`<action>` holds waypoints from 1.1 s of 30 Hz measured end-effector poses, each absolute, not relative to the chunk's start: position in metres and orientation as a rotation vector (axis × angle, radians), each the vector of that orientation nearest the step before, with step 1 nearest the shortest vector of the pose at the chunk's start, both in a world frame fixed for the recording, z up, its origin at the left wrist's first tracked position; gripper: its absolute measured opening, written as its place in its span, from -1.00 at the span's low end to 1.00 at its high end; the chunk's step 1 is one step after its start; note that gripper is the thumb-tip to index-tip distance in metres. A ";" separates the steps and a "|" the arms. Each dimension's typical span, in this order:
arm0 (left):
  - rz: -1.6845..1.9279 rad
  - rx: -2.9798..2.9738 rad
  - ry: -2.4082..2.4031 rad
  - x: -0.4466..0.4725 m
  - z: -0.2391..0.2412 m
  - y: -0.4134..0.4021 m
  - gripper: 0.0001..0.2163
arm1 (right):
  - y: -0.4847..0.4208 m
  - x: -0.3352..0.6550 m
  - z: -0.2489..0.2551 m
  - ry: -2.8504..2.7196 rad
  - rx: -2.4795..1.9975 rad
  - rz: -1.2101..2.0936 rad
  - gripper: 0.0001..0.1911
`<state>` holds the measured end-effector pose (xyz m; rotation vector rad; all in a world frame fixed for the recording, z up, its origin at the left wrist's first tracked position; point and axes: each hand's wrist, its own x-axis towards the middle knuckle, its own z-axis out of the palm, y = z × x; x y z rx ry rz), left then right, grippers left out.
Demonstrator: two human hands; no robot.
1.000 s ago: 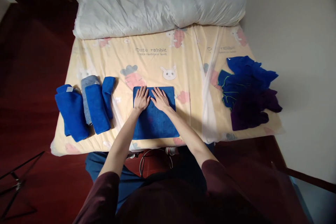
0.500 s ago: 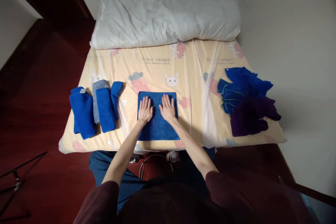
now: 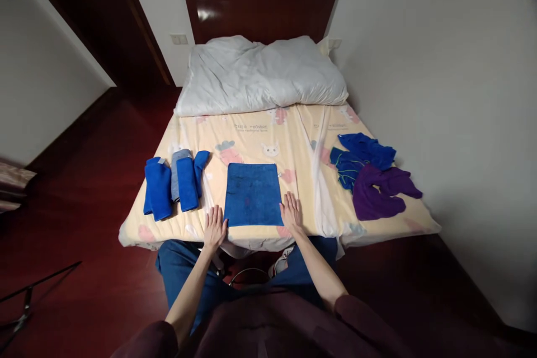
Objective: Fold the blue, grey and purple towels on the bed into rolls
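Observation:
A blue cloth (image 3: 253, 194) lies flat, folded into a rectangle, near the front edge of the bed. My left hand (image 3: 215, 227) rests open and flat on the sheet at the cloth's lower left corner. At the lower right corner lies my right hand (image 3: 291, 213), fingers stretched out, touching the cloth's edge. Neither hand holds anything.
Folded blue and grey cloths (image 3: 174, 183) sit in a row on the left of the yellow printed sheet (image 3: 260, 134). A loose heap of blue and purple cloths (image 3: 371, 176) lies on the right. A white pillow (image 3: 262, 74) and dark headboard (image 3: 260, 11) stand at the back.
Both hands have slid off the top of the blue cloth down to its two lower corners. The view has tilted up, showing the headboard and walls.

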<state>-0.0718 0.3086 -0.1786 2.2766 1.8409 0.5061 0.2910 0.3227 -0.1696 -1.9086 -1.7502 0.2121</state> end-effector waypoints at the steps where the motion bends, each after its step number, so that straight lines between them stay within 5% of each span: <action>1: 0.516 2.277 1.845 -0.075 -0.179 0.301 -0.39 | 0.311 0.292 -0.168 -1.746 -1.889 0.209 -0.45; 11: 0.325 2.485 1.336 -0.069 -0.167 0.300 -0.58 | 0.246 0.295 -0.168 -1.956 -1.587 0.407 -0.61; 24: 0.261 2.483 1.501 -0.057 -0.157 0.314 -0.51 | 0.271 0.255 -0.146 -2.015 -2.117 0.405 -0.50; 33: 0.330 2.424 1.403 -0.084 -0.164 0.278 -0.50 | 0.229 0.290 -0.164 -1.879 -1.788 0.450 -0.55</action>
